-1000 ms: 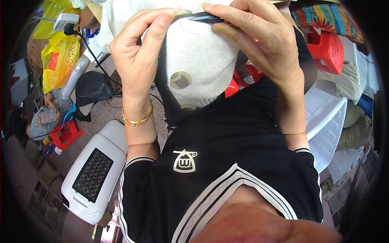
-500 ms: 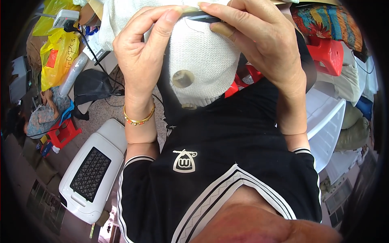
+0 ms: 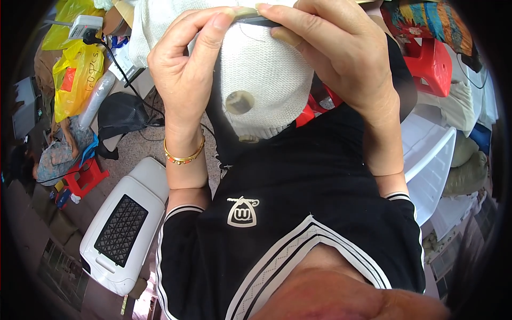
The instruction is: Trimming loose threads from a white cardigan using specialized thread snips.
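A piece of white knitted fabric [image 3: 266, 64] hangs over my lap, with a large round brownish-grey button [image 3: 240, 102] on it. A second button [image 3: 249, 138] shows partly at the fabric's lower edge. My left hand [image 3: 186, 64] pinches the upper edge of the knit between thumb and fingers. Opposite it, my right hand [image 3: 344, 50] grips the same edge, thumb below and fingers on top. Between my fingertips lies a small olive-coloured piece [image 3: 246, 12], with a dark strip [image 3: 260, 21] just under it. What these two are, I cannot make out.
More white knit lies beyond my hands. At left are yellow plastic bags [image 3: 77, 80], a power strip with a cord [image 3: 86, 25], a black bag [image 3: 122, 114], a white bin [image 3: 120, 229] and a seated person [image 3: 58, 154]. Right holds a red stool [image 3: 429, 66] and white plastic crate [image 3: 426, 165].
The dark strip between my fingers shows narrower than before. My right hand has shifted slightly left and up, and the knit has moved a little with it.
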The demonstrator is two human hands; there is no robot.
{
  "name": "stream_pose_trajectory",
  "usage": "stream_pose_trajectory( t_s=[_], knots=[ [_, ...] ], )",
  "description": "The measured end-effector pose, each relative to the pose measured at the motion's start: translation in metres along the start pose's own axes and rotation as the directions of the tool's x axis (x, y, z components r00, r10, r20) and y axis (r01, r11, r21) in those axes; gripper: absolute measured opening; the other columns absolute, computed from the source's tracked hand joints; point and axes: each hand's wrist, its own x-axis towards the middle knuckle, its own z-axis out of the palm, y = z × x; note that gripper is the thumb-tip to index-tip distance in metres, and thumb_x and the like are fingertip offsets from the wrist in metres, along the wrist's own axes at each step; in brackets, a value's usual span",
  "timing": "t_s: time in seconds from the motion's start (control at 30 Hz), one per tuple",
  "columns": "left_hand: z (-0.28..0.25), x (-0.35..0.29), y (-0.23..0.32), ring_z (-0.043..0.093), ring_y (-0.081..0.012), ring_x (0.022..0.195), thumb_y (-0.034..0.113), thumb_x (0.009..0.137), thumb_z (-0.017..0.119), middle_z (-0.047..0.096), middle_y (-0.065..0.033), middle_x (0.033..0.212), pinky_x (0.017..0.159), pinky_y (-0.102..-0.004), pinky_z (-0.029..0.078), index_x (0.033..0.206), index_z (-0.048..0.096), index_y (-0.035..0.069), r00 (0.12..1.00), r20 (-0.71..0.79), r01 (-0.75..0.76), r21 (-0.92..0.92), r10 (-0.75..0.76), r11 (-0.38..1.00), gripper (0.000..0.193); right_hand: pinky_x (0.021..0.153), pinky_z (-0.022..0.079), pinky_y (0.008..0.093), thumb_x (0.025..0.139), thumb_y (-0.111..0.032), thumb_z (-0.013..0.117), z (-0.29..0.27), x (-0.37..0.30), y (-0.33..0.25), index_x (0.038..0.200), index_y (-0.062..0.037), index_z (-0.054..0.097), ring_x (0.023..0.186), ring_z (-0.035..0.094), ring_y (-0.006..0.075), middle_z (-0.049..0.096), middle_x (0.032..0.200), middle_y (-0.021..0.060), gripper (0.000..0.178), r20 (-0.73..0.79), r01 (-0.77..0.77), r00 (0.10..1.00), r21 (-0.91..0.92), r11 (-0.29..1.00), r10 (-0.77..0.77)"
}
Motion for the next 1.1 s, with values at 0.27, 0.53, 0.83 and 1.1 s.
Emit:
stream_pose_trajectory(
  t_s=[0.27, 0.53, 0.83, 1.1],
  knots=[
    [0.004, -0.003, 0.002, 0.063, -0.0073, 0.084, 0.010, 0.094, 0.068, 0.073, -0.0052, 0.093, 0.076, -0.0204, 0.049, 0.103, 0.074, 0.000, 0.994, -0.084, 0.068, -0.066, -0.073, 0.996, 0.015, 0.056, 0.045, 0.0293, 0.080, -0.008, 0.077, -0.004, -0.008, 0.010, 0.114, -0.0026, 0.071, 0.065, 0.056, 0.0191, 0.059, 0.078, 0.0078, 0.035, 0.000, -0.109, 0.994, 0.153, 0.982, 0.110],
    [0.005, -0.004, 0.003, 0.063, -0.0064, 0.085, 0.009, 0.095, 0.067, 0.074, -0.0057, 0.095, 0.076, -0.0195, 0.048, 0.105, 0.075, 0.000, 0.995, -0.077, 0.053, -0.068, -0.058, 0.996, 0.016, 0.058, 0.046, 0.0311, 0.081, -0.008, 0.077, 0.005, -0.008, 0.017, 0.110, -0.0017, 0.071, 0.067, 0.057, 0.0212, 0.058, 0.078, 0.0081, 0.031, -0.032, -0.044, 0.998, 0.205, 0.978, 0.052],
    [0.006, -0.003, 0.004, 0.064, -0.0076, 0.085, 0.010, 0.095, 0.067, 0.074, -0.0054, 0.094, 0.077, -0.0201, 0.048, 0.103, 0.074, -0.001, 0.994, -0.081, 0.065, -0.057, -0.069, 0.996, 0.016, 0.061, 0.046, 0.0319, 0.081, -0.008, 0.076, 0.012, -0.006, 0.018, 0.108, -0.0017, 0.071, 0.069, 0.058, 0.0227, 0.059, 0.078, 0.0085, 0.028, -0.052, -0.015, 0.998, 0.213, 0.977, 0.027],
    [-0.003, 0.006, 0.003, 0.063, -0.0171, 0.099, 0.014, 0.098, 0.058, 0.068, -0.0126, 0.106, 0.090, -0.0272, 0.047, 0.099, 0.073, -0.004, 0.998, 0.063, -0.014, -0.104, 0.021, 0.995, 0.024, 0.062, 0.043, 0.0242, 0.081, -0.004, 0.075, 0.019, -0.026, 0.043, 0.118, -0.0026, 0.070, 0.073, 0.055, 0.0117, 0.058, 0.082, 0.0040, 0.037, -0.039, 0.066, 0.997, 0.206, 0.976, -0.060]
  ],
)
